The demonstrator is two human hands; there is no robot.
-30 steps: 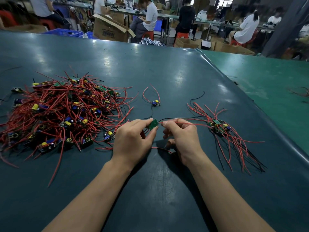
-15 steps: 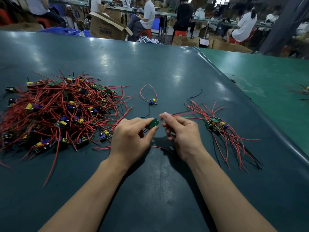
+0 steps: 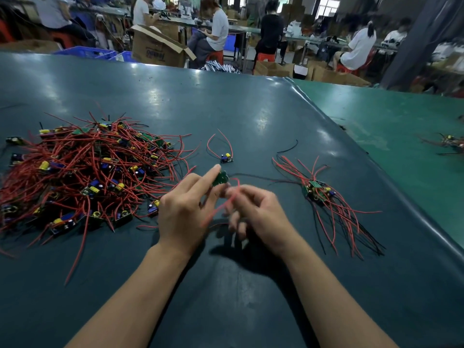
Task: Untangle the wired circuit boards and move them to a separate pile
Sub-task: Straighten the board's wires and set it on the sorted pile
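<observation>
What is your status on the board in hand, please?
Left hand pinching green board. Right hand pulling its red wire. Sorted pile right, path open.

On the table (image 3: 226,101) the big tangled heap of wired boards (image 3: 82,172) lies to the left, and the small sorted pile (image 3: 324,197) lies well apart to the right. Between them, toward the far side, a single board (image 3: 226,158) sits alone, with a loose wire (image 3: 287,146) to its right. Both hands meet in the middle, nearer the person: the left hand (image 3: 185,209) and right hand (image 3: 258,214) hold one board (image 3: 220,178) just above the surface. Behind the table stand a cardboard box (image 3: 155,46) and seated workers (image 3: 216,28).
</observation>
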